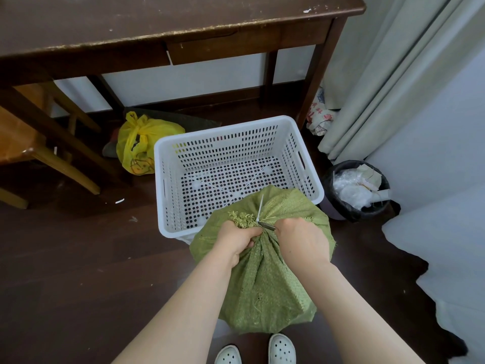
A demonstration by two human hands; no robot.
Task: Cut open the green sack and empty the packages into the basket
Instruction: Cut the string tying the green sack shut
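Observation:
A green woven sack (265, 279) stands on the floor before my feet, its neck bunched and tied with a white cable tie (260, 207). My left hand (236, 241) grips the gathered neck just below the frayed top. My right hand (301, 241) holds a small metal cutting tool (267, 226) whose tip meets the tie at the neck. A white perforated plastic basket (301, 153) sits right behind the sack and holds no packages. The sack's contents are hidden.
A dark wooden desk (157, 24) stands behind the basket, with a yellow plastic bag (141, 143) under it. A wooden chair (23, 143) is at the left. A black-lined bin (354, 190) full of rubbish sits right of the basket, beside a curtain (393, 74).

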